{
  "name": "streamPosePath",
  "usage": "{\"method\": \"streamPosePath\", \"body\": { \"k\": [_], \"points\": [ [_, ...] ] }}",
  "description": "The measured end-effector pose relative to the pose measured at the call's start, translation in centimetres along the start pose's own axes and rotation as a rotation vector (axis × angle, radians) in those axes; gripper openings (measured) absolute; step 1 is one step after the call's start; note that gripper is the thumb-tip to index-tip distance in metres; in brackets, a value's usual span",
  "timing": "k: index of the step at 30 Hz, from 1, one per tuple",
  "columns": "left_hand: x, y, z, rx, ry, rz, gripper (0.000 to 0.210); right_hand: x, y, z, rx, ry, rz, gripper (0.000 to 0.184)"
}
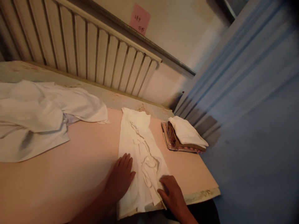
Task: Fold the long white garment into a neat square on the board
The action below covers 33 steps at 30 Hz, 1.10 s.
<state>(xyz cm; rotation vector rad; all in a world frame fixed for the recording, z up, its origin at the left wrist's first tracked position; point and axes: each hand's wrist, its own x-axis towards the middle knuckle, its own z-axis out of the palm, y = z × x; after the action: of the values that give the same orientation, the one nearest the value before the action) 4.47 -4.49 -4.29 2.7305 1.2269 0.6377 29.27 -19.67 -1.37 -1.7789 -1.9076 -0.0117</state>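
On pink tabletop nr radiator, L hand flat on wht garment, R hand half-curled, grip unclear.

The left grip and the right grip are each formed by a bare hand with slender fingers and a shorter thumb, and by bare wrists these are joined to a left forearm and a right forearm, both seen uncovered down to the lower edge.
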Motion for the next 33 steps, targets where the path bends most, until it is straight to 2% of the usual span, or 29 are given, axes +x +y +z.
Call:
{"method": "streamPosePath", "body": {
  "k": [6, 9, 13, 16, 18, 24, 30, 33],
  "points": [
    [-0.1, 0.0, 0.1, -0.005, 0.014, -0.003, 0.05, 0.3, -0.4, 0.7, -0.074, -0.009, -0.023, 0.025],
    [-0.1, -0.1, 0.1, -0.025, -0.003, -0.008, 0.051, 0.6, -0.4, 0.8, -0.034, 0.011, 0.019, 0.023],
    [-0.1, -0.1, 0.2, -0.039, 0.007, -0.015, 0.05, 1.1, -0.7, -0.5, 0.081, 0.11, 0.175, 0.02],
    [-0.1, -0.1, 0.3, -0.022, 0.012, -0.013, 0.051, 1.4, -1.7, -1.8, 0.148, 0.162, 0.13, 0.021],
    [-0.2, -0.1, 0.3, -0.007, 0.017, -0.011, 0.05, 1.4, -2.7, -2.3, 0.183, 0.117, 0.052, 0.02],
    [-0.1, -0.1, 0.3, -0.012, 0.009, -0.013, 0.051, 1.3, -4.1, -1.7, 0.129, -0.16, -0.105, 0.02],
    [-0.1, 0.0, 0.3, -0.032, 0.02, -0.016, 0.05, 1.5, -4.5, -2.4, 0.141, -0.24, -0.072, 0.002],
    [-0.1, -0.1, 0.3, -0.025, 0.006, -0.02, 0.051, 2.4, -4.3, -2.6, 0.157, -0.291, 0.033, 0.007]
  ]
}}
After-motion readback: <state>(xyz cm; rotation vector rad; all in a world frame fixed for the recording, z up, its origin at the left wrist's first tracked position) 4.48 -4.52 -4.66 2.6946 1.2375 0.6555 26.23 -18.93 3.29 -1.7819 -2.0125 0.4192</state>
